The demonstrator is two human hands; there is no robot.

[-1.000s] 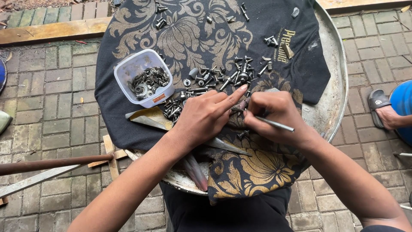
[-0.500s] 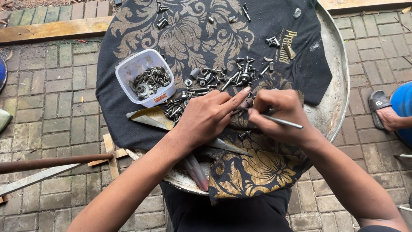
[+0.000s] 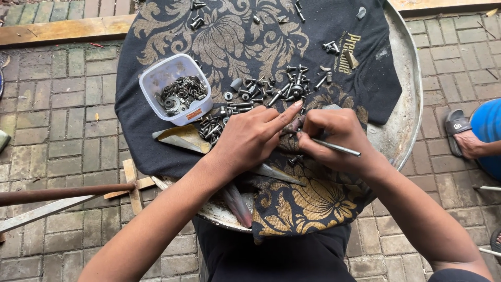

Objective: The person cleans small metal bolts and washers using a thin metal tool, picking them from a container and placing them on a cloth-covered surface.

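Note:
My left hand (image 3: 254, 137) rests on a black cloth with gold flower patterns (image 3: 250, 36), fingers stretched toward a scatter of small screws and bolts (image 3: 276, 90). Whether it pinches a screw is hidden. My right hand (image 3: 334, 137) is closed around a thin metal rod (image 3: 336, 148), held like a pen, its tip down among the screws by my left fingertips. A clear plastic tub (image 3: 175, 89) with several washers and nuts stands just left of my left hand.
The cloth lies over a big round metal tray (image 3: 404, 104) on brick paving. A wooden plank (image 3: 62, 30) lies at the top left, a rusty pipe (image 3: 62, 193) and wood scraps at the left. Another person's sandalled foot (image 3: 462, 137) is at the right edge.
Both hands have stayed over the screw pile; my right hand shifted slightly with the rod, and the fingers moved a little.

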